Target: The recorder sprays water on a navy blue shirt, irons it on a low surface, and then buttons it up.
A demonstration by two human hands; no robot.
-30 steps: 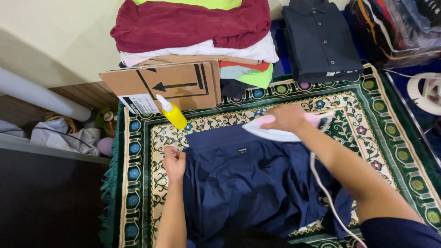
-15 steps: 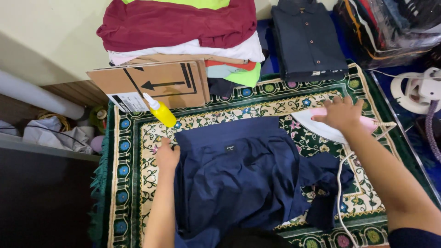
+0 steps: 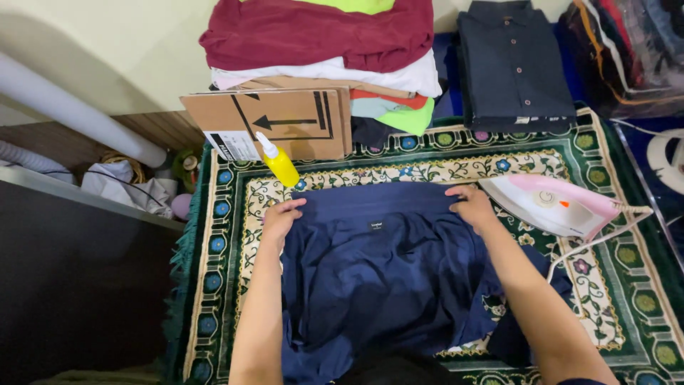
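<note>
Beyond the left hand (image 3: pixel 281 217), just past its fingertips, we note a yellow spray bottle (image 3: pixel 279 162) leaning against a flat cardboard box (image 3: pixel 285 122). A stack of folded clothes (image 3: pixel 324 43) rises behind that box. Just right of the right hand (image 3: pixel 472 207) a pink and white iron (image 3: pixel 552 204) lies on the patterned rug (image 3: pixel 613 285), its cord trailing back toward us. Farther beyond, a folded dark button shirt (image 3: pixel 509 64). Rug border lies bare left of the left hand and near the iron's cord. Both hands press flat, fingers loosely curled, on the far corners of the navy garment (image 3: pixel 388 278), which is spread between and below them. We see neither hand closed around anything.
</note>
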